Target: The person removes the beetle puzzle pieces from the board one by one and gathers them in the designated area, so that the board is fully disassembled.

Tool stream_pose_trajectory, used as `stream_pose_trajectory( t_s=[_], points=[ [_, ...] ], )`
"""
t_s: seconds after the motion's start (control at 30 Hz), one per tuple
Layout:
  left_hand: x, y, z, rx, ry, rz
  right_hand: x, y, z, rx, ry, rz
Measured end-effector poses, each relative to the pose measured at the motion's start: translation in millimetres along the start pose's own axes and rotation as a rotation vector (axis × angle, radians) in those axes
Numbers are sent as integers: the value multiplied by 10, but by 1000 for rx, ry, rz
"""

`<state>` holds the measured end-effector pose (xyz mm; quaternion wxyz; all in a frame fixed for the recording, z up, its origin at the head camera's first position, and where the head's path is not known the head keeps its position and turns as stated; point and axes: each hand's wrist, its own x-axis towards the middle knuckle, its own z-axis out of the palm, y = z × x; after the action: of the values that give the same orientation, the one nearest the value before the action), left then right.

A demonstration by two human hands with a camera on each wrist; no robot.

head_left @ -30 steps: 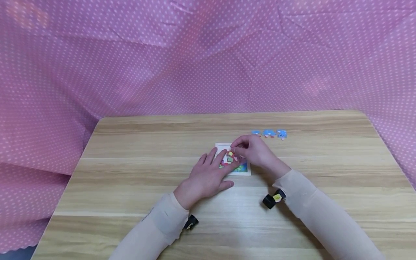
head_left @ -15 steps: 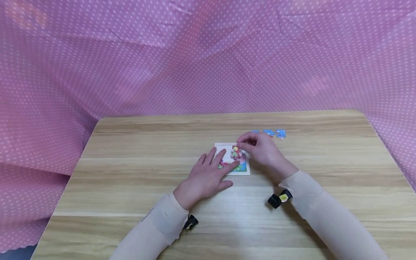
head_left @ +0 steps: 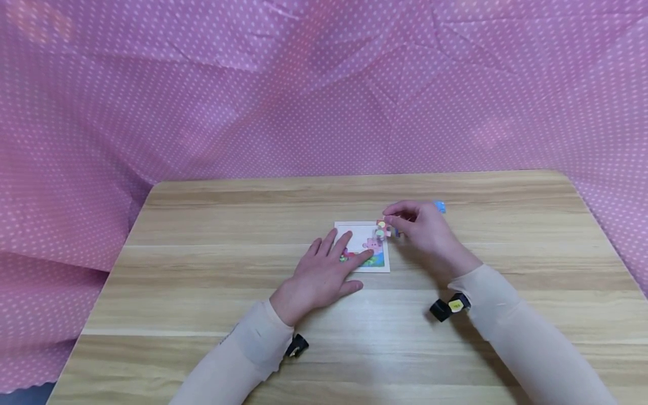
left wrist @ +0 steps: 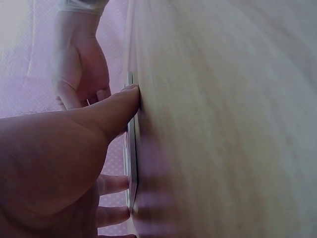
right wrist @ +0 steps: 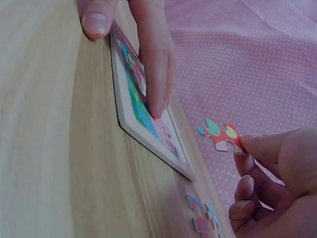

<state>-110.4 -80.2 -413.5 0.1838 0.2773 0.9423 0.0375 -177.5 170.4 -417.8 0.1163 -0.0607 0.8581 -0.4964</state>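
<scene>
A small puzzle board point(head_left: 359, 230) with a white frame lies on the wooden table, coloured pieces filling its near part and bare white showing in its far part. My left hand point(head_left: 321, 275) rests on the board's left side with fingers spread; in the right wrist view one fingertip touches the pink piece point(right wrist: 166, 134). Between thumb and finger, my right hand point(head_left: 425, 228) pinches a red puzzle piece point(right wrist: 223, 136) with green and yellow spots. It holds the piece raised above the board's far right corner, apart from the board.
Loose blue puzzle pieces point(head_left: 440, 207) lie beyond the board at the right, mostly hidden by the right hand; several show in the right wrist view point(right wrist: 203, 215). A pink dotted cloth point(head_left: 324, 101) hangs behind the wooden table point(head_left: 202, 225).
My right hand has lifted the red puzzle piece off the middle of the board and carried it to the right. The left hand has stayed in place.
</scene>
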Motion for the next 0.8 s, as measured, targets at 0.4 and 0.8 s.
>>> stream_pose_trajectory(
  t_s=[0.4,0.8],
  points=[
    [18,-5,14,-22,-19,-6,-80,90,-194,29,17,52],
    [21,4,10,-21,-19,-11,-123,196,-337,13,40,38]
  ],
)
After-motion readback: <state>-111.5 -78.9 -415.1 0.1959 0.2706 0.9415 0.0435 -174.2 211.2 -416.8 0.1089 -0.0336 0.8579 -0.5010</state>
